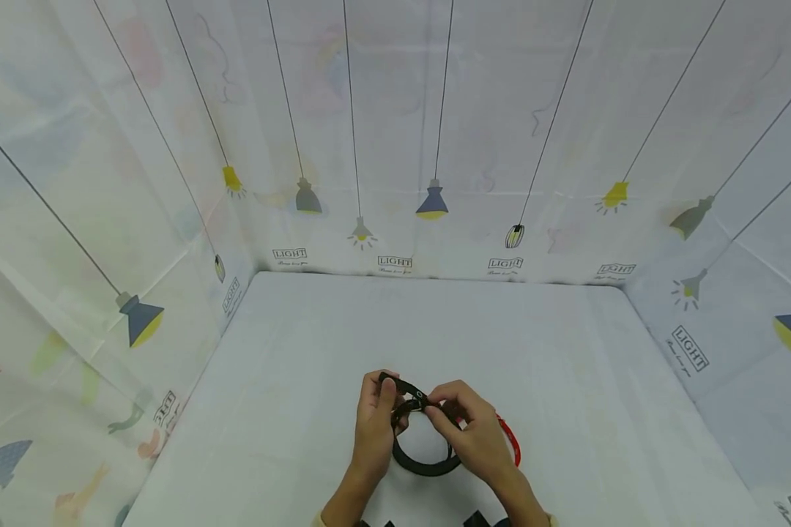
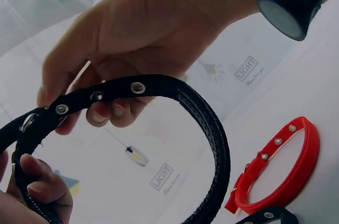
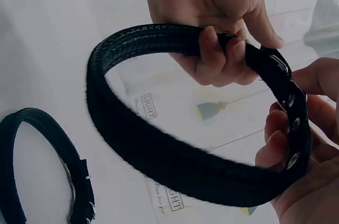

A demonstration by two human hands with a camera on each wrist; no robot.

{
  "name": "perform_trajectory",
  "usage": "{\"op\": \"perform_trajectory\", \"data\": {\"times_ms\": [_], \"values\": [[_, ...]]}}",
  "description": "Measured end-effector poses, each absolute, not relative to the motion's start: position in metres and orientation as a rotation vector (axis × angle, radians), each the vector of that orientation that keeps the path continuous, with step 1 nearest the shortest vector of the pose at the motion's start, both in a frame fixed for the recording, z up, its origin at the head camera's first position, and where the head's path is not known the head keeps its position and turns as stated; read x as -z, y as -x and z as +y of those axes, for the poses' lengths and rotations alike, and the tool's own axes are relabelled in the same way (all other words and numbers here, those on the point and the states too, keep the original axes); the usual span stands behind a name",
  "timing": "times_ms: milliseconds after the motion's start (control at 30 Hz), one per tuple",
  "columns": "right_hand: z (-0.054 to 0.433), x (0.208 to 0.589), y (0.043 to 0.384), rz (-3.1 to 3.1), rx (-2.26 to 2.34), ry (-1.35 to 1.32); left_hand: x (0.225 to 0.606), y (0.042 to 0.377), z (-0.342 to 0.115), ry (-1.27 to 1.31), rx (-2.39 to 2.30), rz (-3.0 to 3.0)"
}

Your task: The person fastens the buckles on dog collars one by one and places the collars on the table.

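Both hands hold a black buckled collar (image 3: 143, 142), bent into a loop with a row of metal eyelets. My left hand (image 1: 372, 435) grips it beside the metal buckle (image 3: 278, 64), fingers curled round the band. The fingers of my right hand (image 1: 471, 432) pinch the eyelet section (image 2: 114, 90) just across from it. In the left wrist view, a strap end (image 2: 8, 131) reaches past the buckle. A second black collar (image 3: 50, 128) lies apart from the hands. To the right of the right hand is a red collar (image 1: 510, 439), also with eyelets.
A white table top (image 1: 303, 344) spreads out around the hands. Behind and beside it hang white curtains (image 1: 395, 132) printed with lamps and the word LIGHT. Dark objects (image 1: 477, 518) show at the bottom edge of the head view.
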State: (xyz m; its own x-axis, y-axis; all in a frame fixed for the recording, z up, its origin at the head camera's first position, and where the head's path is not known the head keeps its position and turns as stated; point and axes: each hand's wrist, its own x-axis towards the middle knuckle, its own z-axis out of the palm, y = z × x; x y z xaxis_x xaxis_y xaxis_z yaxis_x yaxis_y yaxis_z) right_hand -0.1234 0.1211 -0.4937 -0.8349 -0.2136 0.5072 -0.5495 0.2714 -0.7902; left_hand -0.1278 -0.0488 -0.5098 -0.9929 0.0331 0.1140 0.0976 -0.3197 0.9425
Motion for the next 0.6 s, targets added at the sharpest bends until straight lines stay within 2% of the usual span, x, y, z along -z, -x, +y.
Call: {"op": "perform_trajectory", "data": {"times_ms": [600], "values": [[0.1248,0.4976,0.1243,-2.241,-1.588,-0.71,0.5033,0.1283,-0.0506,0.195,2.6,-1.633]]}}
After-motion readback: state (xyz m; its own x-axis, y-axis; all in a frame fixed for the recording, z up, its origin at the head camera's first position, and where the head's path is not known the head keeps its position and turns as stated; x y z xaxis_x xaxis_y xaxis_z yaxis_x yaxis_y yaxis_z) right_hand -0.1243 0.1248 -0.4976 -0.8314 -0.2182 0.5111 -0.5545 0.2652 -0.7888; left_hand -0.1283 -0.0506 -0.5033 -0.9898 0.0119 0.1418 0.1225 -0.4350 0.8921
